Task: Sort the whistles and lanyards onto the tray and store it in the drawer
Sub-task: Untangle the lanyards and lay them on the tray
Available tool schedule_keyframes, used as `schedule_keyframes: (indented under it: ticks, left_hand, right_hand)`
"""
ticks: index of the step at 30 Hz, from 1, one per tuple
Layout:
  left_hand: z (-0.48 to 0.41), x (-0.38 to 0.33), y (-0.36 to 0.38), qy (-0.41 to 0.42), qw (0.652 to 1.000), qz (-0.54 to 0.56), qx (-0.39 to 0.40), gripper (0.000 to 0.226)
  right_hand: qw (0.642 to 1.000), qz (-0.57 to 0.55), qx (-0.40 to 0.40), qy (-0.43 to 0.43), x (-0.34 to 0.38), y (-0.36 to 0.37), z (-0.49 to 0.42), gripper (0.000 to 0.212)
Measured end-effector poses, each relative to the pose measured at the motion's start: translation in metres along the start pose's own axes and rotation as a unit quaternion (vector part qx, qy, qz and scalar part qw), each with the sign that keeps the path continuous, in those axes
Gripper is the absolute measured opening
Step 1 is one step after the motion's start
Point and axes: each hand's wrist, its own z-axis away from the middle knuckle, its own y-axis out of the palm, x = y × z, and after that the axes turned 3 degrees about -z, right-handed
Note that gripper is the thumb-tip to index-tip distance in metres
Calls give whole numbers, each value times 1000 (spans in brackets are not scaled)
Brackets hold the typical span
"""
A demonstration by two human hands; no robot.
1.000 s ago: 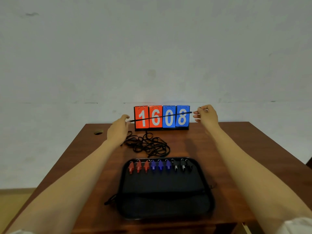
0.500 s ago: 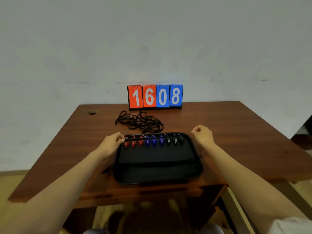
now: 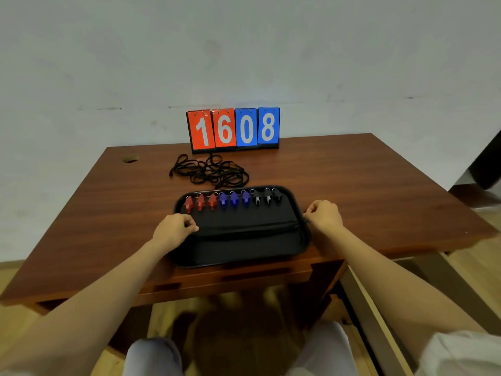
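A black tray [image 3: 238, 252] lies at the table's near edge. Along its far side stand three red whistles [image 3: 200, 203], three blue whistles [image 3: 234, 199] and three black whistles [image 3: 267, 197] in a row. A single black lanyard [image 3: 249, 226] is stretched straight across the middle of the tray. My left hand [image 3: 173, 230] pinches its left end over the tray's left rim. My right hand [image 3: 324, 217] pinches the other end at the right rim. Behind the tray, a tangled pile of black lanyards [image 3: 211, 171] rests on the table.
A flip scoreboard [image 3: 234, 128] reading 1608 stands at the back of the brown wooden table [image 3: 366, 185], against the wall. A cable hole [image 3: 130, 159] is at the back left. A pale wooden part [image 3: 379, 302], possibly an open drawer, juts out below the table's right side.
Both hands have brought the taut lanyard down from in front of the scoreboard to the middle of the tray. The view has tilted down and back.
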Motion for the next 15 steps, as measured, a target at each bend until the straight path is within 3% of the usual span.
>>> schedule_keyframes:
  ticks: [4, 12, 15]
  left_hand:
    - [-1, 3, 5, 4, 999, -43, -26, 14]
    - [-1, -1, 14, 15, 994, -28, -104, 15]
    - [-2, -2, 18, 16, 993, -67, -97, 18]
  right_hand:
    - [1000, 22, 8, -20, -4, 5, 1, 27]
    - [999, 33, -30, -24, -2, 9, 1, 25]
    - [998, 41, -27, -33, -3, 9, 0, 16]
